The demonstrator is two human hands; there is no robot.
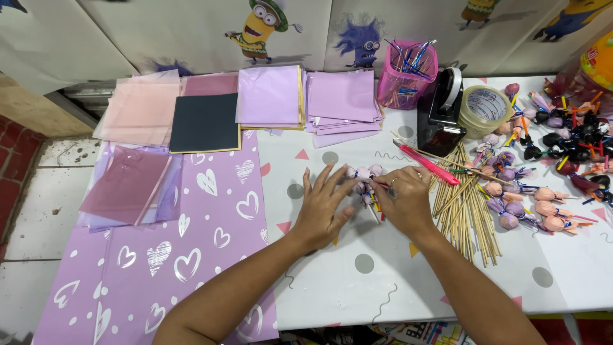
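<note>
Both forearms are stretched forward over the surface [383, 281]. The left hand [322, 211] is laid flat, fingers spread, its grip wide, touching a small cluster of lilac wrapped buds [362, 174]. The right hand [403, 199] is curled, seemingly pinching the cluster's stems; they are mostly hidden beneath it.

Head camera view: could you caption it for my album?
Both hands, left hand and right hand, gather lilac-wrapped buds beside wooden sticks.
</note>
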